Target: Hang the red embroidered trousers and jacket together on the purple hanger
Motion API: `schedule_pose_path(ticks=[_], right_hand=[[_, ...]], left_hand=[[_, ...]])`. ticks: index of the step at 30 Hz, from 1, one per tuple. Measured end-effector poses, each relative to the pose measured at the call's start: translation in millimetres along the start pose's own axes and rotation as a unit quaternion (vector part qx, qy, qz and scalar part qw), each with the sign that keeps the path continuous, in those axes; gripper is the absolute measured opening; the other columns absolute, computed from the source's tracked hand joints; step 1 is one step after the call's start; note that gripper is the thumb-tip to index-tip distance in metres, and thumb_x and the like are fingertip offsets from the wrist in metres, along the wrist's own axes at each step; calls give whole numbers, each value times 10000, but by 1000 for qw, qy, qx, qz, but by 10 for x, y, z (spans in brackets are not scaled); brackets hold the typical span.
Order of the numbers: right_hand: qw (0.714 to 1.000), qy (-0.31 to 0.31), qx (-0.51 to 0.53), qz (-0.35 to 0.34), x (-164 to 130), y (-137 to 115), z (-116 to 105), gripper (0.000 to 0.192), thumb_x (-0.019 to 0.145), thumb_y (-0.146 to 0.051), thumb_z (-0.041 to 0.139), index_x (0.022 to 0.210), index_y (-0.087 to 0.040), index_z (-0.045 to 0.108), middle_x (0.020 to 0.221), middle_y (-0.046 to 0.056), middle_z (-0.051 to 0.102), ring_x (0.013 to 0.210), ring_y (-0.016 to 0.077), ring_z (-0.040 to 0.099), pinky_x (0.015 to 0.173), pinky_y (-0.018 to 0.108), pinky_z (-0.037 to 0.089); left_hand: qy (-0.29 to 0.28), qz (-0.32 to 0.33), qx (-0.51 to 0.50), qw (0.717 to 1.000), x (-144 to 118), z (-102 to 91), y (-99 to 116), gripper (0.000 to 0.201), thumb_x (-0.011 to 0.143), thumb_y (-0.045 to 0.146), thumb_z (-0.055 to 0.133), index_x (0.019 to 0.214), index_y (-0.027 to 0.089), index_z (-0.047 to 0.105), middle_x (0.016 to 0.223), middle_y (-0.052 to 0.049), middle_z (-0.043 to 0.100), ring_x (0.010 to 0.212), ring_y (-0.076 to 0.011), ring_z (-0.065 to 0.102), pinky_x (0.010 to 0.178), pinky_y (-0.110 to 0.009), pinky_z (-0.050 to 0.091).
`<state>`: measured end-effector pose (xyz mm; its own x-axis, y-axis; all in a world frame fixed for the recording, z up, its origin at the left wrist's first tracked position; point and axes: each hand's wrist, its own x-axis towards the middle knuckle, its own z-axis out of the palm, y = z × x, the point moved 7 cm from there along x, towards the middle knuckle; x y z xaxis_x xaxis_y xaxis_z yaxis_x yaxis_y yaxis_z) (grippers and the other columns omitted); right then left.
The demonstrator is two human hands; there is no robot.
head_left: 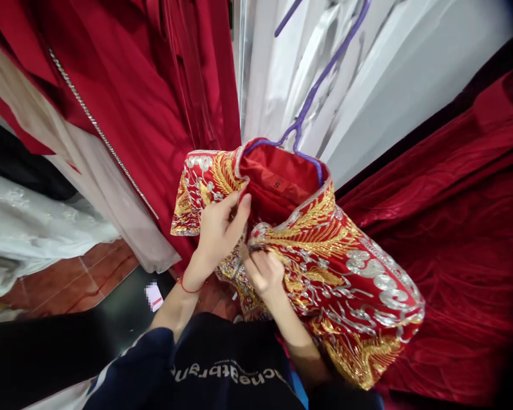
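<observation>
A red jacket (325, 267) with gold and silver embroidery hangs on a purple hanger (310, 97), its collar parted at the front. Inside the neck, the red lining shows a tag (277, 184) marked S. My left hand (222, 225) pinches the collar's front edge on the left side, thumb against the fingers. Lower and to the right, my right hand (263, 272) has its fingers curled on the other front edge, just below the collar. Whatever fastening lies under the right fingertips is too small and covered to make out.
Red gowns (132, 68) hang at the left, one with a silver beaded trim. White garments (299, 62) hang behind the hanger, and dark red fabric (444, 245) fills the right side. A pale tag (154, 297) lies on a black surface (126, 310) above the tiled floor (81, 273).
</observation>
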<state>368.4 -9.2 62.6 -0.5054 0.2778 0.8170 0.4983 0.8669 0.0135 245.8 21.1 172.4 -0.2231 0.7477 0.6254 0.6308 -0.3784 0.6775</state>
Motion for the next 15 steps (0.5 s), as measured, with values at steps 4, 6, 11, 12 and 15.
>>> schedule_pose_path(ticks=[4,6,11,12,15], right_hand=[[995,-96,17,29,-526,-184,340,290,931,-50,521,1144,-170,678,671,19,593,610,172,546,580,320,381],[990,-138,25,20,-767,-266,467,301,932,-46,511,1166,-139,675,702,32,624,622,167,563,588,306,410],[956,-291,28,22,-1137,-411,848,258,963,-99,497,1167,-121,654,761,56,682,701,167,631,656,278,488],[947,-319,24,31,-1178,-438,925,241,959,-101,506,1147,-123,655,750,56,680,701,173,639,654,281,497],[934,-354,19,53,-1240,-529,1083,205,941,-84,528,1100,-108,654,710,64,674,681,188,654,631,289,507]], left_hand=[[14,-9,-25,1000,-115,58,-120,373,988,413,496,680,218,416,549,57,370,501,-94,337,514,-271,278],[53,3,-30,998,-282,97,-204,300,927,346,588,696,214,449,571,61,413,513,-89,363,518,-252,309],[133,11,14,991,-990,199,-589,180,729,162,655,700,210,485,648,51,498,584,-104,466,552,-226,388],[135,-11,31,990,-1133,216,-709,173,706,148,646,698,211,484,658,50,498,580,-104,463,543,-223,386],[107,-101,80,986,-1490,262,-1078,179,673,151,649,699,213,484,707,44,504,532,-89,426,504,-216,368]])
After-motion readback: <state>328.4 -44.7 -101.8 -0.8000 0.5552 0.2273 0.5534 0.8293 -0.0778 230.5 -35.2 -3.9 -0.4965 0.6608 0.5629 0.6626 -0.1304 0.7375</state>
